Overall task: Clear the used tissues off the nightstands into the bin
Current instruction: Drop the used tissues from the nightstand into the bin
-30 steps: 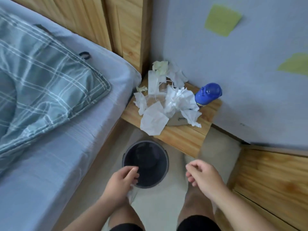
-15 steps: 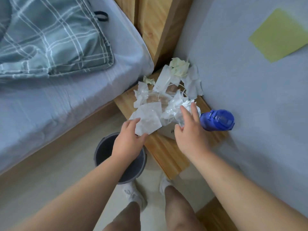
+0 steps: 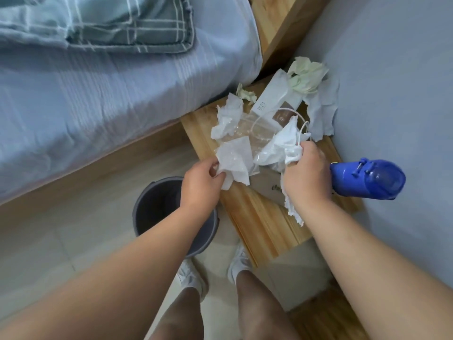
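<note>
A wooden nightstand [image 3: 259,217] beside the bed carries a heap of used tissues. My left hand [image 3: 199,184] pinches a flat white tissue [image 3: 235,160] at the nightstand's front left edge. My right hand [image 3: 305,176] grips a crumpled white tissue [image 3: 282,146], a torn strip of it hanging below my wrist. More tissues lie further back: a white wad [image 3: 228,119], a greenish wad [image 3: 305,74], a small greenish scrap [image 3: 246,94] and a pale sheet [image 3: 323,111] against the wall. A dark grey bin [image 3: 157,204] stands on the floor under my left forearm.
A blue bottle [image 3: 367,179] lies on the nightstand right of my right hand. A white box [image 3: 272,104] and clear plastic with a thin cord [image 3: 247,131] sit among the tissues. The bed [image 3: 98,106] is at left, the wall [image 3: 392,82] at right.
Both hands rose from beside the bin to the nightstand. They have closed on tissues: the left on the flat sheet, the right on the crumpled wad. The view moved closer.
</note>
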